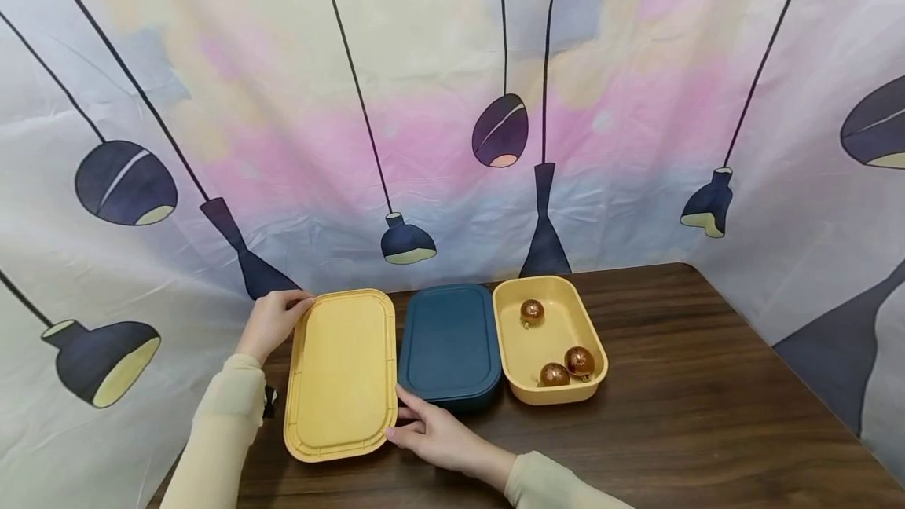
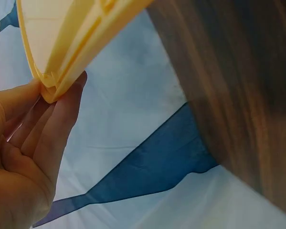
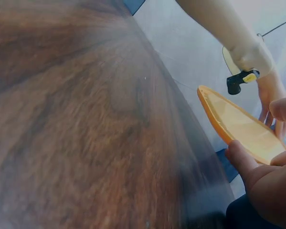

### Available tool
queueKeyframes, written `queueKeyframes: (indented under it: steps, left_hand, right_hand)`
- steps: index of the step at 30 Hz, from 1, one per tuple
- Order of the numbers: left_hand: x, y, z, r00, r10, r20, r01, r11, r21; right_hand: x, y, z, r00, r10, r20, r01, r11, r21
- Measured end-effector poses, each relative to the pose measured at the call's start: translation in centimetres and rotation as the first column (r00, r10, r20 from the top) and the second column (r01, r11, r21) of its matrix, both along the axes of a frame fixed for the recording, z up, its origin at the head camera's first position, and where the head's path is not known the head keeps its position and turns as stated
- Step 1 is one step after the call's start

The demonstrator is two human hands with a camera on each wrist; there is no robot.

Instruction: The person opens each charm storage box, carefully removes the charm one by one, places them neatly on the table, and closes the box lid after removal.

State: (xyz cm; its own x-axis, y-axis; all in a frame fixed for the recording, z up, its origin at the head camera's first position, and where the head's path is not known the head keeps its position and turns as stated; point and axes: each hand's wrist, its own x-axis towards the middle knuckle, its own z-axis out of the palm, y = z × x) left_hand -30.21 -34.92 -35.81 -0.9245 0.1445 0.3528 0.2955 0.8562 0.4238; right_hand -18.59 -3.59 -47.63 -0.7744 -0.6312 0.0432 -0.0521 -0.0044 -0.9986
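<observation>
A yellow rectangular lid [image 1: 342, 375] is held between both hands at the left of the table. My left hand [image 1: 272, 320] pinches its far left corner; in the left wrist view the thumb and fingers [image 2: 66, 114] grip the rim from either side. Toward the near end, my right hand [image 1: 445, 434] holds the lid's right edge with thumb and fingers. In the right wrist view the lid [image 3: 238, 124] is seen raised off the tabletop. Just right of it sits a dark blue lidded box [image 1: 452, 344].
An open yellow box [image 1: 601, 360] stands right of the blue box, holding three shiny brown Christmas baubles [image 1: 533, 312]. All rest on a dark wooden table [image 1: 672, 415]. A cloth backdrop [image 1: 438, 140] printed with hanging lamps rises behind the table's back edge.
</observation>
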Motion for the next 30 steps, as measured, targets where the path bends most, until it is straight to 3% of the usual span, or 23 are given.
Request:
queueKeyframes:
  steps: [14,22,30]
  left_hand:
    - [-0.7,-0.4,-3.4,0.994,0.001,0.107,0.002,0.999,-0.032]
    - [-1.7,-0.9,-5.4,0.988,-0.014,0.154,0.014,1.0,0.001]
    - [-1.5,-0.7,-6.7,0.975,-0.021,0.223,0.004,0.997,0.076]
  right_hand:
    - [-0.2,-0.4,-0.7,0.998,-0.009,0.069,0.008,1.0,0.013]
    - [-0.2,-0.3,-0.7,0.999,-0.028,0.026,0.025,0.995,0.094]
    - [-0.3,-0.3,-0.6,0.999,-0.033,-0.009,0.034,0.989,0.144]
